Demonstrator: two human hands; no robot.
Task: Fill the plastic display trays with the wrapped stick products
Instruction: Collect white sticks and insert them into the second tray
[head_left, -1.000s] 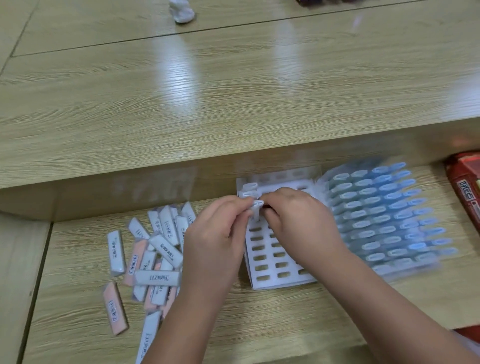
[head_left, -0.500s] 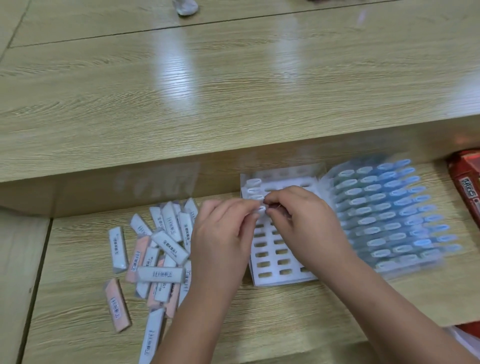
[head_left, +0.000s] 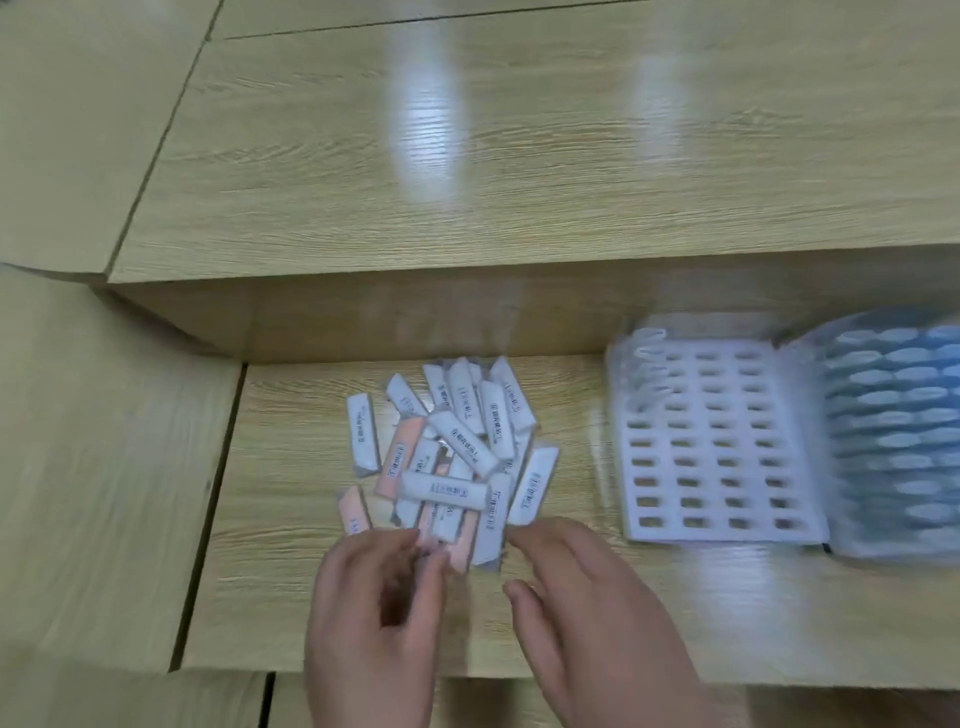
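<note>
A loose pile of wrapped sticks (head_left: 457, 447) lies in the middle of the view on the lower level of a wooden desk (head_left: 291, 571). Most of the sticks are white with dark print and a few are pink. They cross over one another at many angles. One white stick (head_left: 363, 436) lies a little apart at the pile's 9 o'clock, and a pink stick (head_left: 353, 512) lies at its 8 o'clock.

Both hands are at the pile's near edge. The left hand (head_left: 374, 608) is at the pile's 7 o'clock. Its fingers are curled, with the thumb close to the fingertips, right at the pink sticks on the edge. The blur hides whether it pinches one of them, so I cannot tell. The right hand (head_left: 587, 597) is at the pile's 5 o'clock. Its fingers are stretched out and relaxed and the thumb is spread away from them. The forefinger tip is just beside the nearest white stick, and the hand holds nothing.

At the pile's 3 o'clock, well apart from the hands, lies a white tray (head_left: 664, 457) with rows of small slots, nearly all of them bare. A few blurred sticks (head_left: 649, 364) stand in the slots at its far left corner. Touching its right side, at 3 o'clock again, is a filled tray (head_left: 893, 441) packed with rows of upright blue-topped sticks, cut off by the picture's edge.

A raised shelf (head_left: 519, 182) of the same wood runs across at 12 o'clock, with light glinting on it.
</note>
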